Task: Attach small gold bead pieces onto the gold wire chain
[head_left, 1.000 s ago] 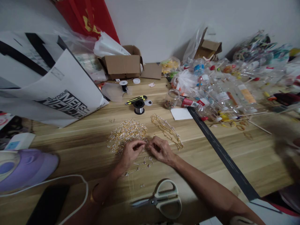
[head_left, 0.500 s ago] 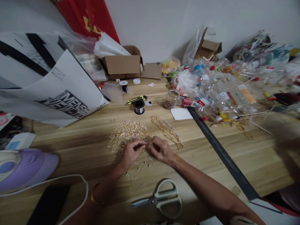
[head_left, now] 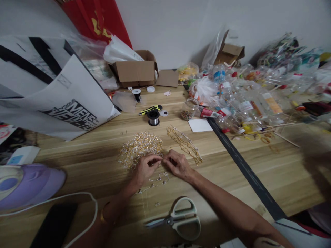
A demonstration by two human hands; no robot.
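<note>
My left hand [head_left: 145, 169] and my right hand [head_left: 178, 165] meet fingertip to fingertip over the table, both pinched closed. Whatever is between the fingers is too small to make out. Behind my left hand lies a heap of gold and silver chains [head_left: 141, 146], partly covered by that hand. A silver chain with beads [head_left: 152, 186] and a small ring at one end lies just below my hands. Gold and silver chains [head_left: 184, 144] are laid out side by side beyond my right hand. Scissors [head_left: 184, 219] with pale handles lie nearer me, blades pointing left.
Past the heap are a wire spool [head_left: 153, 119], a yellow-black utility knife [head_left: 150, 110] and a jar of beads [head_left: 189, 109]. Plastic bottles [head_left: 248, 106] crowd the right. A paper bag [head_left: 57, 100], a purple appliance [head_left: 38, 184] and a dark phone-like slab [head_left: 54, 225] line the left.
The fingertips of both hands have come slightly closer together, my right fingers shifting a little to the left. Everything else on the table stays put.
</note>
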